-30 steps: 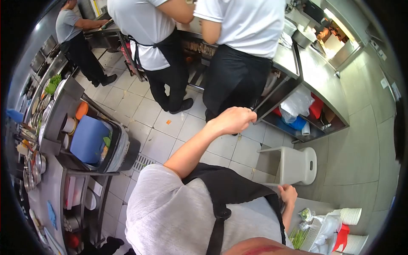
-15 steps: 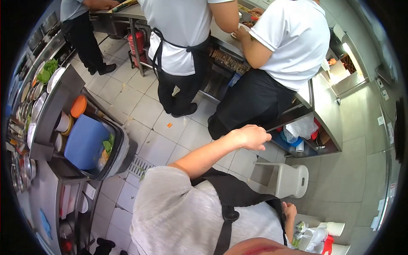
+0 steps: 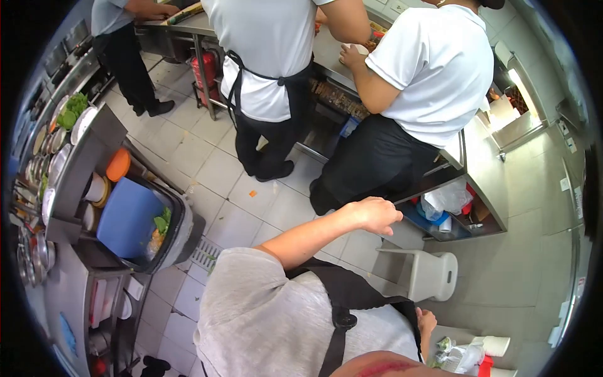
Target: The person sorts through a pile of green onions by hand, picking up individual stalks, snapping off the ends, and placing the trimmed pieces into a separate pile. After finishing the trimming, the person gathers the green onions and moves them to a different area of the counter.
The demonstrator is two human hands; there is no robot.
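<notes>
My left hand (image 3: 377,216) hangs in front of my body, over the tiled floor and a co-worker's black apron. Its fingers are curled in and nothing shows in them; the palm side is hidden. My right hand (image 3: 426,322) is low on the right, beside the edge of my black apron (image 3: 339,276). Its fingers look curled, partly hidden, with no object visible. To the right of my left hand stands a white plastic stool (image 3: 433,276). Below my right hand are stacked white cups (image 3: 492,345) and a clear plastic bag (image 3: 463,358).
Two co-workers in white shirts stand at the steel counter (image 3: 333,56) ahead; another person is at the far left. A bin with a blue lid (image 3: 130,217) stands left, beside shelves of bowls. A fire extinguisher (image 3: 204,78) and an open cabinet (image 3: 490,220) flank the co-workers.
The view has shifted slightly, and the co-workers' arms and heads have moved a little at the counter. My hands keep nearly the same pose.
</notes>
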